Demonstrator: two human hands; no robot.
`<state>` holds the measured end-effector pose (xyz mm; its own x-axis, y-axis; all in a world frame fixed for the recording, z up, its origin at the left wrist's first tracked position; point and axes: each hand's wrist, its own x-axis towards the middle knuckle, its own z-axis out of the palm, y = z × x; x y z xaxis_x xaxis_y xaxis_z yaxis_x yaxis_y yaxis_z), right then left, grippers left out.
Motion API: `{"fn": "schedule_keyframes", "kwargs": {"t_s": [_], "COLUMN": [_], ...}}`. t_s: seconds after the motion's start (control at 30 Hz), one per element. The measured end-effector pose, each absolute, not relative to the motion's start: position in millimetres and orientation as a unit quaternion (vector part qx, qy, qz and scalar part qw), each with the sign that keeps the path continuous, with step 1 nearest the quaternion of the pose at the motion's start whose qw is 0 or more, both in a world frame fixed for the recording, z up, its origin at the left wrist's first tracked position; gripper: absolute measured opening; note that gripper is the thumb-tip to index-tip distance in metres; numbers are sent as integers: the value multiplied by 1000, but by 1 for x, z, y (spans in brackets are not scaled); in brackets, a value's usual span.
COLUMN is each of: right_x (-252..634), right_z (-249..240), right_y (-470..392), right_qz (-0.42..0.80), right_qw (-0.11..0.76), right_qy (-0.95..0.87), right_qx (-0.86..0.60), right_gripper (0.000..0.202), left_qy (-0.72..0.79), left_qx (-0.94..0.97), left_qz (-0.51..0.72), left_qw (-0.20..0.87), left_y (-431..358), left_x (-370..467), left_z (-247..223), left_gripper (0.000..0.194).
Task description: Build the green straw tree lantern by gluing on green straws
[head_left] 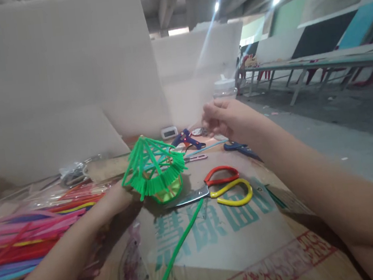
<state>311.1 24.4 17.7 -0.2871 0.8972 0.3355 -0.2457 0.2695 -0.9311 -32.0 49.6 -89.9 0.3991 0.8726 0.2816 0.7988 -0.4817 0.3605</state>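
Observation:
A small house-like craft (155, 173) made of green pipe cleaners has a cone-shaped, fringed roof over a yellow-green base. My left hand (129, 189) grips it from the left, its fingers mostly hidden behind the roof. My right hand (219, 117) is raised at the back right, fingers curled together; whatever they pinch is too small and blurred to make out. Scissors (209, 190) with red and yellow handles lie partly spread in front of the craft. A loose green pipe cleaner (181, 245) lies near the blades. Behind the craft rests a blue glue gun (188, 139) with a red light.
Many coloured pipe cleaners (23, 241) are heaped at the left. Blue-handled pliers (241, 148) lie under my right forearm. A small digital clock (169, 132) and a lidded clear jar (224, 87) stand at the back. Printed cardboard (239, 246) covers the table; white panels (64, 73) rise behind.

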Motion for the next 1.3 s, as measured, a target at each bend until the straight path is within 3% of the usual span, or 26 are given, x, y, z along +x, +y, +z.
{"fn": "schedule_keyframes", "kwargs": {"t_s": [0.17,0.27,0.37,0.47,0.6,0.77,0.87,0.97,1.03,1.17,1.3], "right_x": [276,257,243,230,215,212,223,242,255,270,266], "right_z": [10,3,3,3,1,1,5,10,12,10,5], "right_y": [-9,-25,-40,-54,-70,-85,-80,-60,-44,-27,-28], "right_qz": [613,656,691,720,745,758,694,565,519,515,499], "right_qw": [463,461,454,443,414,373,402,496,528,518,501], "right_qy": [-592,-555,-517,-488,-478,-502,-562,-603,-596,-586,-608], "right_qx": [-244,-221,-220,-216,-214,-185,-203,-266,-310,-352,-361], "right_gripper": [31,18,18,24,31,40,40,27,23,25,24], "left_qy": [510,543,540,439,289,259,333,435,450,452,442], "left_qx": [832,812,785,810,848,829,813,741,698,637,628], "left_qz": [169,205,305,385,401,433,446,511,549,585,596], "left_qw": [140,65,-9,-64,-190,-241,-174,-9,95,217,233], "left_y": [43,23,-16,-54,-70,-60,-56,-50,-42,-22,-10], "left_x": [-61,-68,-50,-16,14,8,-7,-28,-43,-70,-82], "left_z": [-32,-4,14,17,4,-1,10,25,32,34,30], "left_gripper": [41,42,40,32,27,12,13,15,26,38,35]}}
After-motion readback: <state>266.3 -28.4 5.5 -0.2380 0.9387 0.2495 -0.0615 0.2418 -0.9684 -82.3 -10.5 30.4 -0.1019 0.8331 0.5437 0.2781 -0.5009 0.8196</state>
